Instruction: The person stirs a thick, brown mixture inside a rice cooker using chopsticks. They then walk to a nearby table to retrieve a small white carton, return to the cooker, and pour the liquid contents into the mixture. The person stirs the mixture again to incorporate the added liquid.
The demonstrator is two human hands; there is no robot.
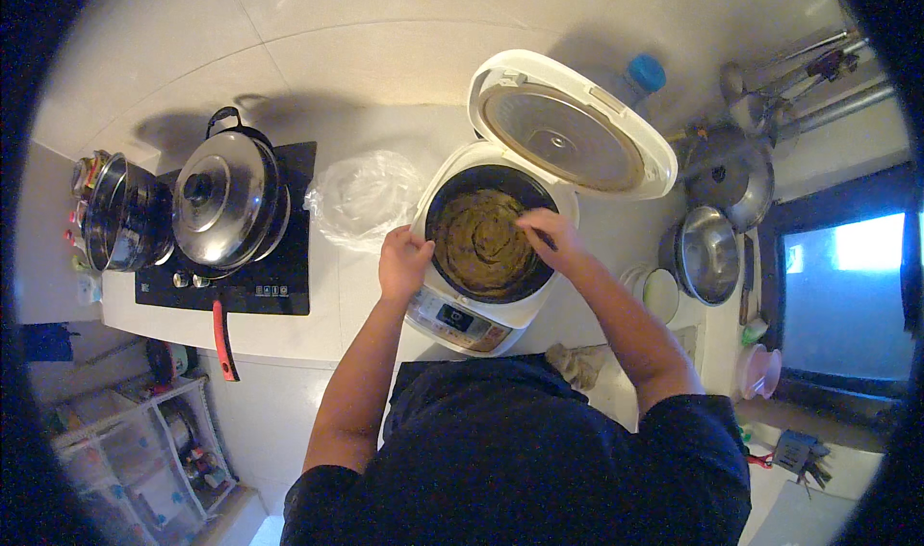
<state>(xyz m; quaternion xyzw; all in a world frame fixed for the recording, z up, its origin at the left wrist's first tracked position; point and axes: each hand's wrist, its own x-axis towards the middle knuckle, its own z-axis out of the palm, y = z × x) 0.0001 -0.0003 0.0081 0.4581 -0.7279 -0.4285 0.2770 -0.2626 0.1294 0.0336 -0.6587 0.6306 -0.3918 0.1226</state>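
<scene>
A white rice cooker (462, 322) stands on the counter before me, its lid (563, 135) raised and tilted back to the right. Inside the dark inner pot (442, 192) lies a brownish mass (482, 239) with swirl marks on its surface. My left hand (404, 263) rests at the pot's left rim, fingers bent over the edge. Over the right part of the pot is my right hand (552, 239), its fingers bent together above the brown mass; whether they pinch something small cannot be told. A crumpled clear plastic bag (368, 196) lies left of the cooker.
A lidded pan (224, 199) with a red handle (224, 340) and a steel pot (115, 214) stand on the black cooktop (294, 257) at left. A blue-capped container (644, 75) is behind the raised lid. Metal bowls (711, 254) hang at right, and a cloth (574, 364) lies near the counter's front.
</scene>
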